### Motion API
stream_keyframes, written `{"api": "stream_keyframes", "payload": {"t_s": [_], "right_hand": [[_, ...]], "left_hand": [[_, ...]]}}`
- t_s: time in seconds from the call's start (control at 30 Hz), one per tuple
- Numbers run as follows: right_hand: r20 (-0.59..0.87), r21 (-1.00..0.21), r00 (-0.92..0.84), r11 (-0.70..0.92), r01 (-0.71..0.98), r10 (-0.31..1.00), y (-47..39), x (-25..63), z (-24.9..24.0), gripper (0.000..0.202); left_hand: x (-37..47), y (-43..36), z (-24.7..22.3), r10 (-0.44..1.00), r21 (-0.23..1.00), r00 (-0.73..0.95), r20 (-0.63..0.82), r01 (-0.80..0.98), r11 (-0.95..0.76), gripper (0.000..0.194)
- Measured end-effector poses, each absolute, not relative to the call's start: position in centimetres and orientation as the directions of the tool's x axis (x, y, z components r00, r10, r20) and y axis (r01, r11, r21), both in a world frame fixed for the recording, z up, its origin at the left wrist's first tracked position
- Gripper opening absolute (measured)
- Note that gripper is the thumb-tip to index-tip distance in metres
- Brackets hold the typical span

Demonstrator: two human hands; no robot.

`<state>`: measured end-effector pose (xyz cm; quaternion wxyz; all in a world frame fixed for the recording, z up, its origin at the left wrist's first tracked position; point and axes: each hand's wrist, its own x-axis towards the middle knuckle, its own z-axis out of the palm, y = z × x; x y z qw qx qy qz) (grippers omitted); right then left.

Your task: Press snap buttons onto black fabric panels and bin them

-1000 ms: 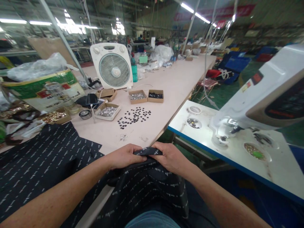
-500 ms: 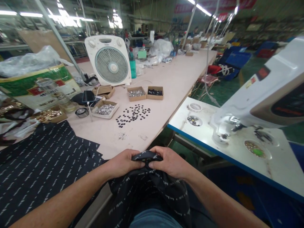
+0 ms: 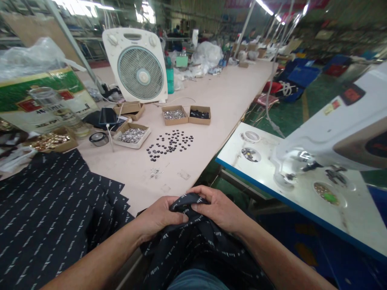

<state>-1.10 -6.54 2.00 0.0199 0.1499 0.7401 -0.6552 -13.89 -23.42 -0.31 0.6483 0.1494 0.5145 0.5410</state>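
1. Closest in, the left hand [image 3: 161, 217] and right hand [image 3: 216, 209] are both closed, pinching a bunched fold of the dark printed garment [image 3: 196, 245] over the lap, at the edge of the surface [image 3: 145, 177].
2. No fastener shows on the pinched fold; by the look of it, the fitting work is barely begun.
3. Beside it, more dark printed fabric [image 3: 51, 217] lies spread out.
4. Further out, loose black buttons [image 3: 169, 144] and a tray of silver snaps [image 3: 132, 135] sit untouched.
5. To the right, the press machine [image 3: 341, 129] stands unloaded.

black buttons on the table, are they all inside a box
No, many black buttons lie loose on the bare table, in front of the small cardboard boxes.
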Motion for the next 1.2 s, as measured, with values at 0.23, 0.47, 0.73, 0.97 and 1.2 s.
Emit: {"api": "stream_keyframes", "payload": {"t_s": [0.23, 0.47, 0.73, 0.97, 1.2], "right_hand": [[-0.284, -0.953, -0.959, 0.099, 0.285, 0.025, -3.7, -2.2, 2.7, 0.043], [-0.154, -0.933, -0.953, 0.279, 0.227, 0.26, 0.2, -9.8, 1.2, 0.035], [0.033, -0.582, -0.871, 0.718, 0.382, 0.49, 2.1, -18.0, -2.6, 0.02], [0.096, -0.491, -0.88, 0.791, 0.365, 0.465, 1.7, -19.4, -2.7, 0.017], [0.037, -0.705, -0.841, 0.611, 0.361, 0.54, -1.2, -12.7, -0.5, 0.012]], "left_hand": [[-13.4, -22.8, -1.2, 0.868, 0.782, -0.202, -0.454, -0.558, 0.279, 0.043], [-12.9, -22.3, -2.4, 0.876, 0.847, -0.209, -0.435, -0.424, 0.32, 0.039], [-12.5, -22.1, -7.2, 0.894, 0.918, -0.208, -0.396, -0.1, 0.383, 0.027], [-11.9, -21.1, -7.7, 0.94, 0.897, -0.045, -0.337, 0.289, 0.335, 0.013], [-10.9, -24.6, -4.1, 0.997, 0.717, -0.048, 0.06, 0.697, -0.01, 0.018]]}}
